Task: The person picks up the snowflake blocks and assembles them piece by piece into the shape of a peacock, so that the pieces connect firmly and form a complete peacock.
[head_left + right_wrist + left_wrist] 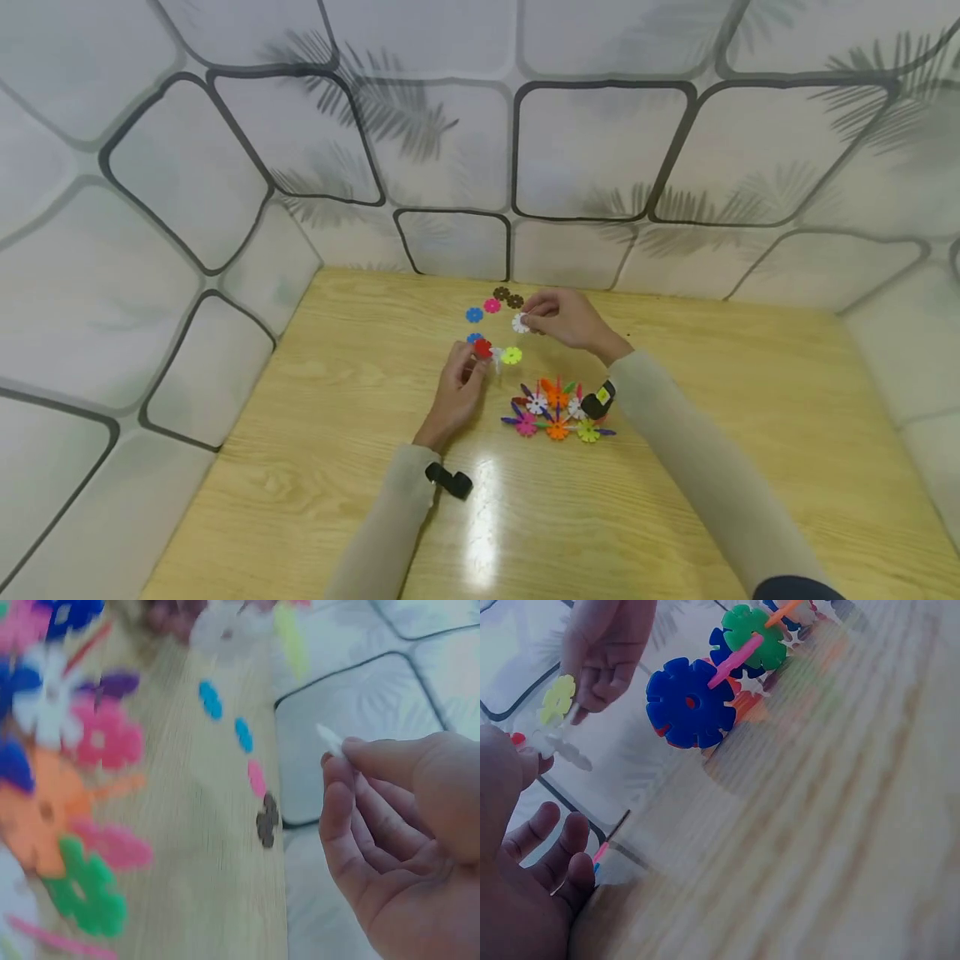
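My left hand (456, 392) pinches a small joined piece of plastic snowflake discs: a red disc (483, 348), a white disc (571, 754) seen near edge-on, and a yellow disc (512, 356). Between thumb and fingertips, my right hand (573, 321) holds a loose white disc (519, 323), just above and to the right of that piece. The right wrist view shows this held disc edge-on, its lower part hidden by the fingertips. In the left wrist view, the left hand's other fingers are loosely bent.
Loose discs lie towards the wall: blue (474, 315), pink (492, 306) and brown (501, 293). A larger multicoloured assembly of joined discs (557, 429) stands on the wooden table (315, 467), nearer to me, below the right forearm. A patterned wall (450, 142) borders the table.
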`<control>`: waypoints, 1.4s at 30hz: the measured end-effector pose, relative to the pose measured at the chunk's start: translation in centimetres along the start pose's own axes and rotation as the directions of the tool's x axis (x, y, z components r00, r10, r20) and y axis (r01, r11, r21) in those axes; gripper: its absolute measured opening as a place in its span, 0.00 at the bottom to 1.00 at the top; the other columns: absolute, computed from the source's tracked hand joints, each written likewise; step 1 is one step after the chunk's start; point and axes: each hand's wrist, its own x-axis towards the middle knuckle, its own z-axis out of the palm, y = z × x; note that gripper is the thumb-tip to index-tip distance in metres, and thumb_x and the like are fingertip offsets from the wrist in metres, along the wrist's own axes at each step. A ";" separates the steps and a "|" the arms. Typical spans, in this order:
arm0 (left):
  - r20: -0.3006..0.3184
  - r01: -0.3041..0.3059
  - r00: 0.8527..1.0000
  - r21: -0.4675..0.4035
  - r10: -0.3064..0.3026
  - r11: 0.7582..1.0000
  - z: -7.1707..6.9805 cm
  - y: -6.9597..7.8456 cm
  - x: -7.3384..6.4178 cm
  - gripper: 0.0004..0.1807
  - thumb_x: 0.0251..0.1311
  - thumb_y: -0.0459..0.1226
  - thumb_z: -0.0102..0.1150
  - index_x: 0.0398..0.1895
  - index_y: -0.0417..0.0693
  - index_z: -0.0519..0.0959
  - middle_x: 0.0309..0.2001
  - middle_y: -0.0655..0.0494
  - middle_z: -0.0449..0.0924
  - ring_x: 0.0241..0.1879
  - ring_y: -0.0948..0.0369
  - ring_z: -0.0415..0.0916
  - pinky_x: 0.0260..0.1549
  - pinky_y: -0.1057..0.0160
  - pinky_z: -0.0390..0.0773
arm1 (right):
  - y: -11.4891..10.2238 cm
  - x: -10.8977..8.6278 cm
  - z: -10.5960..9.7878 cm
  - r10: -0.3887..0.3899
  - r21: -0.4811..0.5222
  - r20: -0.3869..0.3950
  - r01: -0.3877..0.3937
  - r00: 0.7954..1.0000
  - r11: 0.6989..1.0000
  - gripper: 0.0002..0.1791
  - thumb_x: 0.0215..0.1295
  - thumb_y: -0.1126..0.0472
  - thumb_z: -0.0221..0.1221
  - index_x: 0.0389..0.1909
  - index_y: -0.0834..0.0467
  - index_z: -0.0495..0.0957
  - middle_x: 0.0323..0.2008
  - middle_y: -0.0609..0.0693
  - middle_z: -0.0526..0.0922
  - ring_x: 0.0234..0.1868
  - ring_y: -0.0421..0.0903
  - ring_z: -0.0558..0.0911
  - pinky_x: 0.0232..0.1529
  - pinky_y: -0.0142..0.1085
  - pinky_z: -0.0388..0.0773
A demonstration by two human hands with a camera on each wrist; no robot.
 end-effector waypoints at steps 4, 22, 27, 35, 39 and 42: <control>0.041 -0.071 0.997 0.020 0.070 0.997 0.0 -0.2 -0.1 0.04 0.80 0.31 0.51 0.45 0.44 0.77 0.48 0.47 0.72 0.45 0.55 0.76 0.47 0.63 0.78 | -0.1 -0.2 0.9 0.007 0.145 0.024 -0.011 1.000 0.989 0.11 0.79 0.62 0.64 0.54 0.62 0.87 0.45 0.59 0.93 0.50 0.68 0.90 0.56 0.61 0.88; 0.129 -0.211 0.970 0.023 0.207 0.977 0.5 -3.1 0.3 0.10 0.85 0.36 0.47 0.51 0.45 0.79 0.50 0.51 0.71 0.51 0.61 0.71 0.51 0.64 0.75 | -0.6 -1.0 1.4 0.067 0.212 0.115 -0.090 0.991 0.973 0.13 0.82 0.62 0.60 0.56 0.64 0.87 0.46 0.56 0.92 0.52 0.65 0.89 0.58 0.52 0.90; 0.154 -0.235 0.962 0.039 0.227 0.971 0.4 -2.9 0.2 0.13 0.86 0.40 0.46 0.54 0.45 0.80 0.52 0.51 0.72 0.52 0.59 0.73 0.52 0.63 0.76 | -0.4 -1.2 1.2 0.071 0.187 0.170 -0.103 0.983 0.977 0.13 0.82 0.62 0.61 0.56 0.65 0.88 0.45 0.56 0.92 0.49 0.61 0.89 0.58 0.53 0.89; 0.205 -0.207 0.959 0.044 0.194 0.977 0.1 -2.5 0.3 0.10 0.85 0.36 0.45 0.52 0.43 0.78 0.50 0.48 0.71 0.49 0.57 0.71 0.48 0.63 0.73 | -0.5 -1.8 1.4 0.094 0.205 0.172 -0.129 0.981 0.970 0.12 0.80 0.65 0.61 0.55 0.67 0.88 0.46 0.58 0.93 0.49 0.63 0.89 0.59 0.55 0.89; 0.219 -0.206 0.957 0.060 0.188 0.977 0.3 -4.6 0.8 0.09 0.87 0.38 0.45 0.52 0.49 0.77 0.50 0.53 0.71 0.49 0.62 0.70 0.48 0.63 0.75 | -0.5 -2.0 1.7 0.113 0.221 0.169 -0.149 0.979 0.964 0.13 0.80 0.64 0.62 0.55 0.67 0.88 0.46 0.59 0.92 0.46 0.58 0.90 0.57 0.51 0.90; 0.225 -0.180 0.961 0.059 0.163 0.982 0.4 -4.7 0.7 0.09 0.87 0.38 0.44 0.52 0.51 0.77 0.50 0.54 0.70 0.48 0.62 0.70 0.48 0.64 0.75 | -0.4 -2.1 1.9 0.136 0.246 0.161 -0.173 0.978 0.954 0.13 0.80 0.64 0.62 0.56 0.67 0.88 0.46 0.58 0.93 0.45 0.57 0.90 0.56 0.48 0.91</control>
